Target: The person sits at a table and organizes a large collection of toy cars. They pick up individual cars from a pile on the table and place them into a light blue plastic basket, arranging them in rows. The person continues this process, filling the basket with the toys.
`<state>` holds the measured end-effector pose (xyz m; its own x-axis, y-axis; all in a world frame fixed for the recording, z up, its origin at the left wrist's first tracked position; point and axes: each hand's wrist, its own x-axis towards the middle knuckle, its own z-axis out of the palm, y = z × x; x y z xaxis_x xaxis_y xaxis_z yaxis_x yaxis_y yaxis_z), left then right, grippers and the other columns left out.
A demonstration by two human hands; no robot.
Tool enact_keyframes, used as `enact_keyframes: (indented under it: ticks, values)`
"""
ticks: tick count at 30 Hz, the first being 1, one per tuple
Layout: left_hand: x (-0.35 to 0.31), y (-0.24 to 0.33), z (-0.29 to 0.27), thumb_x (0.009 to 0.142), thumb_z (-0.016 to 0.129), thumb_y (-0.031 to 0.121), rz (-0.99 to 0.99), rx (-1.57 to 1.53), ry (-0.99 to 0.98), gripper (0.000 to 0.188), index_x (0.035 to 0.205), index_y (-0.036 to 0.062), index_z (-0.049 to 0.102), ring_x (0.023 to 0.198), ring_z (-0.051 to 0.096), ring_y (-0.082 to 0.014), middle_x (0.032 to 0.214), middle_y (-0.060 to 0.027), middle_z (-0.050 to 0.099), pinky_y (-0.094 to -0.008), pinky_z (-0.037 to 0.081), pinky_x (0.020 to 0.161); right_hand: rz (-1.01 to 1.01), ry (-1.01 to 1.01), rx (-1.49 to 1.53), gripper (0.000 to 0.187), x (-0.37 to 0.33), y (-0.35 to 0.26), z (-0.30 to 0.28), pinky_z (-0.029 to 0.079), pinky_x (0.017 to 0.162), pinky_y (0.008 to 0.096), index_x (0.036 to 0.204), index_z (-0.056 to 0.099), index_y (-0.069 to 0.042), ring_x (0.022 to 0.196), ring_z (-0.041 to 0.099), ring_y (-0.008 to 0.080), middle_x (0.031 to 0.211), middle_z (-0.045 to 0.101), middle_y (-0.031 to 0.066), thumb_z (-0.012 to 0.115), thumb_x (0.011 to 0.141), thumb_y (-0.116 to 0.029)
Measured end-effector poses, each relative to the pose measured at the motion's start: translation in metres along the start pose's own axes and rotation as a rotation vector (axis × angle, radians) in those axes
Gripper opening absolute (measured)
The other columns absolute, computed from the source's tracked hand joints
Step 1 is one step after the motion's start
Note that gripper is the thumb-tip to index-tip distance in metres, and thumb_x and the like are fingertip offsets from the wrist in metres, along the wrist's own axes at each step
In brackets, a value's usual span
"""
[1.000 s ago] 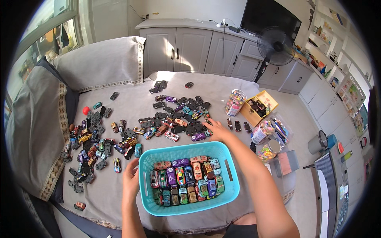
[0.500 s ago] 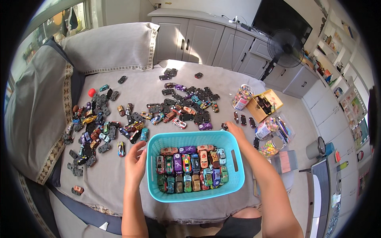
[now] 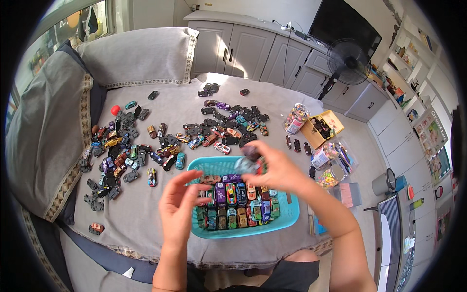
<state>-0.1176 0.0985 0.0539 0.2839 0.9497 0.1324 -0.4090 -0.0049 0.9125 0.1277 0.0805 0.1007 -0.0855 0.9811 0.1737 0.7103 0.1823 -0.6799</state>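
A turquoise plastic basket stands in front of me, with toy cars packed side by side in rows inside it. Above its far side, my right hand is closed on toy cars, blurred by motion; one looks dark reddish and another pale blue. My left hand hovers at the basket's left rim, fingers apart and curved, with nothing in it. Beyond the basket, many more toy cars lie heaped on the grey cloth, several with their dark undersides up.
Another heap of toy cars spreads to the left, near a red ball. On the right are a jar of colourful bits, a yellow box and further jars. A black fan stands behind them.
My right hand has come from beyond the basket's far right corner to above its far side, carrying toy cars. My left hand has shifted right, over the basket's left rim.
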Motion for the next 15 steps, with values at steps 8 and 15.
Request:
enact_keyframes:
  ticks: [8, 15]
  values:
    - [0.001, -0.027, -0.001, 0.100, 0.051, 0.020, -0.265, -0.250, -0.016, 0.039, 0.135, 0.0064, 0.043, 0.093, 0.067, -0.0190, 0.113, -0.0094, 0.061, -0.0339, 0.061, 0.069, -0.368, -0.088, -0.261, 0.066, 0.013, -0.051, 0.066, 0.054, 0.078, 0.0390, 0.130, 0.047, -0.008, 0.099, 0.062, 0.0304, 0.121, 0.054, 0.0102, 0.077, 0.073, -0.020]
    - [0.004, -0.019, 0.004, 0.097, 0.055, 0.018, -0.226, -0.287, 0.104, 0.035, 0.129, 0.0048, 0.050, 0.086, 0.068, -0.0165, 0.108, -0.0078, 0.064, -0.0313, 0.061, 0.059, -0.245, -0.129, -0.013, 0.074, 0.013, -0.046, 0.072, 0.049, 0.093, 0.0413, 0.141, 0.040, -0.007, 0.115, 0.056, 0.0331, 0.136, 0.045, 0.0140, 0.075, 0.076, -0.016]
